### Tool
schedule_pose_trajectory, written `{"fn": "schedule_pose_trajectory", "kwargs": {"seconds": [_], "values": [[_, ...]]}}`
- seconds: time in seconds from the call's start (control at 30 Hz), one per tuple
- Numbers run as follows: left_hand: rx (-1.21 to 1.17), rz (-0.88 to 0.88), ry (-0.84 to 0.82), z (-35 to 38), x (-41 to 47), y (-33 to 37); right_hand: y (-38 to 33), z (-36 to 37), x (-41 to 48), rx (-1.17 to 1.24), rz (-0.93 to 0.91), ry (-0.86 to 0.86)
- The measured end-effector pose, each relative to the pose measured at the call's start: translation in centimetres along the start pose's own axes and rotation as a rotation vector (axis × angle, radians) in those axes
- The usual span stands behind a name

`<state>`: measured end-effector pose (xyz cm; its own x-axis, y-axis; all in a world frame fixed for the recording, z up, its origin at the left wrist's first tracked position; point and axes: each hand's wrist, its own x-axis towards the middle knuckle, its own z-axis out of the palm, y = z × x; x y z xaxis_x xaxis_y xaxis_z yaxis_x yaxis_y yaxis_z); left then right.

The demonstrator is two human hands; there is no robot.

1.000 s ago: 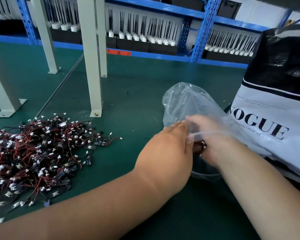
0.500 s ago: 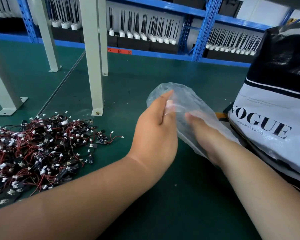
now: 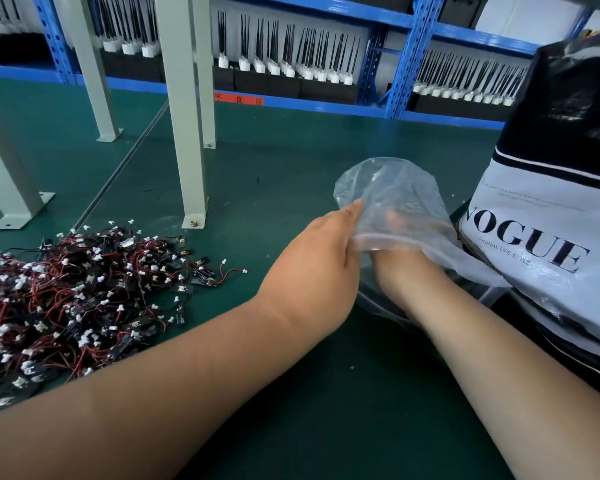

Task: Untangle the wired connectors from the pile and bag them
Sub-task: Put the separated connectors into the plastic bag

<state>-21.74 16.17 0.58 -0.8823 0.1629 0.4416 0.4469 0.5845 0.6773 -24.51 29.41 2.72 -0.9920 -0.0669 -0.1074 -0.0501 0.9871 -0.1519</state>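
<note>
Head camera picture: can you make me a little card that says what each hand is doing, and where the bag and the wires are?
left hand: holds the rim of the clear plastic bag open
right hand: inside the bag, blurry through the plastic, so its grip is unclear
bag's place: over the green table, just left of the black-and-white shopping bag
wired connectors: tangled red-and-black pile on the table, left of both hands, neither hand touching it
</note>
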Motion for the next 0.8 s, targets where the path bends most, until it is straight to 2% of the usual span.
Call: {"fn": "schedule_pose_trajectory", "kwargs": {"seconds": [0.1,0.23,0.33,0.43,0.53,0.63,0.73,0.8], "values": [[0.02,-0.02,-0.002,-0.1,0.3,-0.4,-0.8,0.4,-0.4,-0.054,-0.071,0.025],[-0.027,-0.026,0.0,0.1,0.4,-0.6,-1.1,1.2,-1.3,0.031,-0.123,0.148],[-0.172,-0.075,-0.009,0.4,0.2,-0.5,-1.0,1.1,-0.9,0.073,-0.037,0.083],[-0.375,-0.132,0.037,0.3,0.4,-0.1,-0.3,1.1,0.2,0.29,-0.004,0.086],[-0.495,-0.232,0.078,-0.5,1.0,0.1,-0.5,1.1,0.3,0.543,-0.126,0.045],[-0.515,-0.275,0.018,-1.2,1.5,0.3,-0.5,0.9,0.6,0.344,-0.209,0.197],[-0.454,-0.251,-0.069,-1.7,1.6,0.7,-0.9,0.8,0.2,0.363,-0.241,0.268],[-0.447,-0.247,-0.099,-2.0,1.6,0.9,-1.3,1.4,-0.1,0.309,-0.2,0.276]]}}
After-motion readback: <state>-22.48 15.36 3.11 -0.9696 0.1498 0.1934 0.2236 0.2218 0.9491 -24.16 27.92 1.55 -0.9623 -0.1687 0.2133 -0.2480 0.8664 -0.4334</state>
